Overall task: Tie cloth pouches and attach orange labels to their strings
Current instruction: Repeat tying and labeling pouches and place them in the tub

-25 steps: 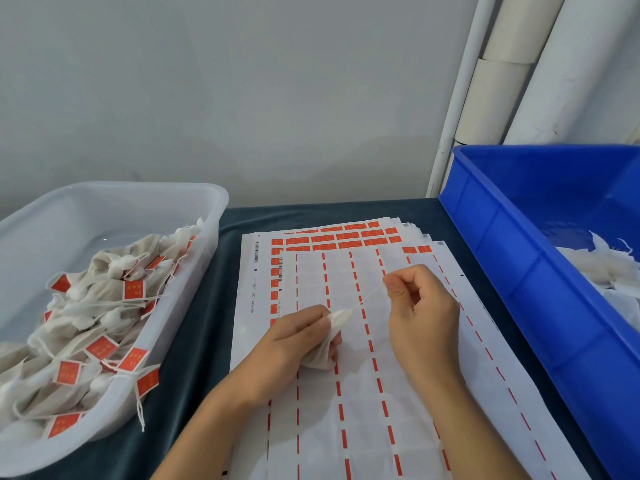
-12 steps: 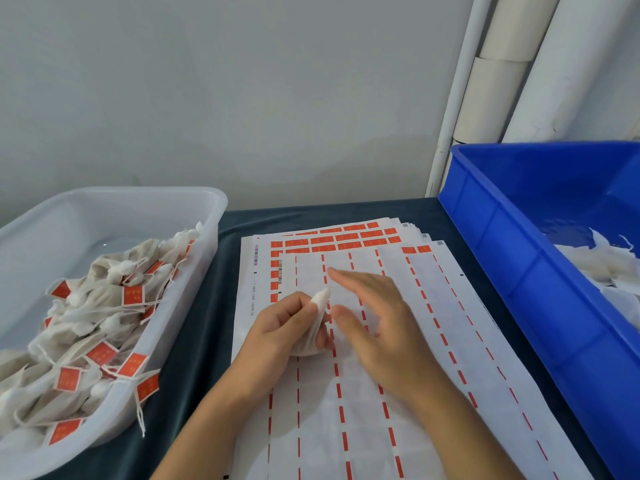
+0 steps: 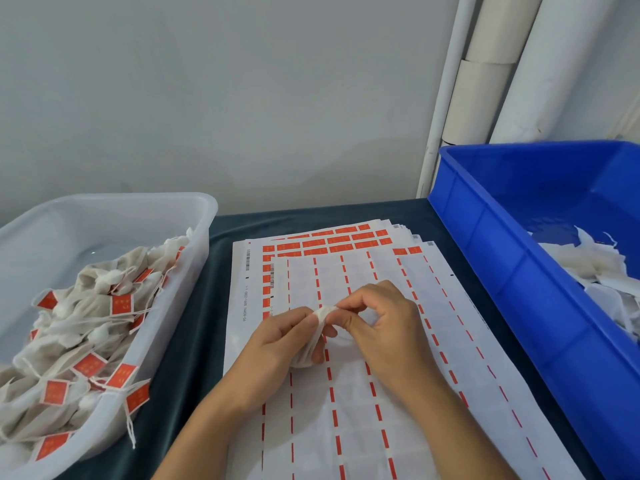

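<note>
Head view: the cloth pouch (image 3: 313,344) is sitting upright, neck pointing up, gripped in the left hand (image 3: 284,344); the right hand (image 3: 377,323) is pinching its gathered top. Label sheets (image 3: 363,403) are lying beneath the fingers, a clear tub (image 3: 194,216) of labelled pouches left, a blue crate (image 3: 502,271) right.

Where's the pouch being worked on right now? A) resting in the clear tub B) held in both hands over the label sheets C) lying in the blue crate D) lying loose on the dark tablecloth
B: the left hand grips the cloth pouch while the right hand pinches its gathered top, both above the label sheets, between the clear tub and the blue crate.
</note>
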`<state>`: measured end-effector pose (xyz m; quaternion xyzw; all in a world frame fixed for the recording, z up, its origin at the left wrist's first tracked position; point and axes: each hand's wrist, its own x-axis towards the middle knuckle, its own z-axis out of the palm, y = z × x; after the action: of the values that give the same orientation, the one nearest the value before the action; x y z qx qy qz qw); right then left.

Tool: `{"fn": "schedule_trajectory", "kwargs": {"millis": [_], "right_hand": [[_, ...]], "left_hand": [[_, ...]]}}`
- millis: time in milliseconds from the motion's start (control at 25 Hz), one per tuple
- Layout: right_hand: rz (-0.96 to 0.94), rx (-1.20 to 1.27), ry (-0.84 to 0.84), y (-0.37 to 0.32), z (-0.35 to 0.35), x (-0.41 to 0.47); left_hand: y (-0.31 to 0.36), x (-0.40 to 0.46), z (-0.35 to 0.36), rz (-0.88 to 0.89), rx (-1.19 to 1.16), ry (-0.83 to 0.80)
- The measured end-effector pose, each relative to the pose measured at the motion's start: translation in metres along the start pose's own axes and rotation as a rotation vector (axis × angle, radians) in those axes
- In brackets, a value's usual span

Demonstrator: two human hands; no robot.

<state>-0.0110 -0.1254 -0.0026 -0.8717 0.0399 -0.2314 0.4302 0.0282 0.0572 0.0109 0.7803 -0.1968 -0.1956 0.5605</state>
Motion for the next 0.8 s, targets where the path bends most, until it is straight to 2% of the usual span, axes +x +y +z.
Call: {"fn": "schedule_trajectory", "kwargs": {"millis": [360,560,680,800], "right_hand": [[-0.056,-0.035,0.098,0.0031,-0.0029,0.0014],[-0.027,-0.043,0.118,0.0018,-0.0005,0.0010],[-0.044,-0.039,0.082,0.0001,0.0013,-0.0011],[-0.141,-0.094,-0.004,-0.0018,0.0066,-0.0045]], "left_hand": [[0.0027,-0.0001,-0.0008,-0.013,0.000,-0.027],[0.0034,-0.0030,-0.0038,-0.012,-0.123,-0.039],[0.0008,-0.0064,-0.0066,-0.033,-0.231,-0.017],[-0.0001,-0.0058,-0.0062,-0.029,-0.341,0.018]]}}
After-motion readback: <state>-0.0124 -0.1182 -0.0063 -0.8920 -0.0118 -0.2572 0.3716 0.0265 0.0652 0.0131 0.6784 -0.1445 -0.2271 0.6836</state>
